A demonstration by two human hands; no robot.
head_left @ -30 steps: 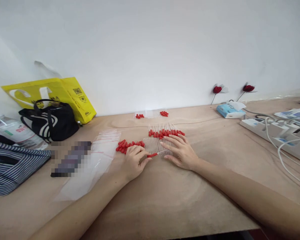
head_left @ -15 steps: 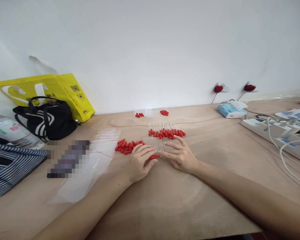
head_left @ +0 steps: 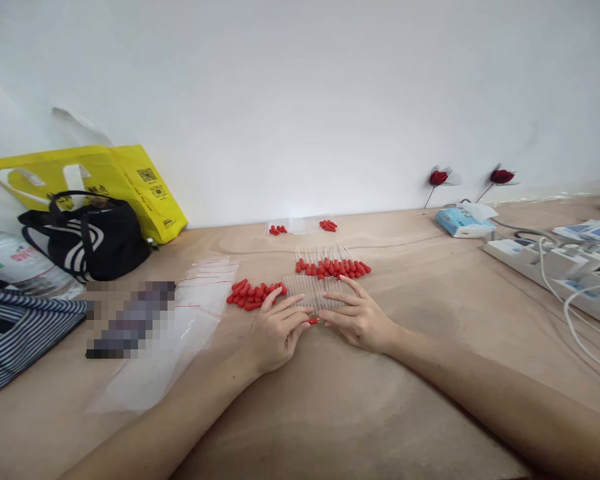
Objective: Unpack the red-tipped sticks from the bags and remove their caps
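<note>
- Wood-look worktop (head_left: 430,293) against plain pale wall (head_left: 305,100).
- Two dark-red flowers (head_left: 439,177) upright at wall, right side.
- Power strip (head_left: 520,260) far right, plugs in it, white cords (head_left: 570,310) trailing in front.
- Yellow bag (head_left: 153,213) leaning at wall, left; contents hidden.
- Black bag (head_left: 117,240) in front of it; contents hidden.
- Bottle (head_left: 10,260), clear, labelled, left edge; fill level unclear.
- Striped bag (head_left: 30,333) left edge, cut off by frame.
- Flat bags (head_left: 180,340), clear with red lines, overlapping, left of hands; pixelated item beside them.
- Back bag (head_left: 303,227), clear, near wall; red pieces at both ends, in or on it unclear.
- Tissue pack (head_left: 463,223), blue, tissue poking out.
- Red bulb (head_left: 313,321) at worktop's near-middle, between both hands.
- Left hand (head_left: 275,331): fingers pinching red bulb.
- Right hand (head_left: 360,320): fingers at bulb's other end, over tubes (head_left: 300,290); grip can't be told.
- Loose bulbs (head_left: 253,295) piled left of tubes; bulbed tubes (head_left: 333,268) rowed behind.
</note>
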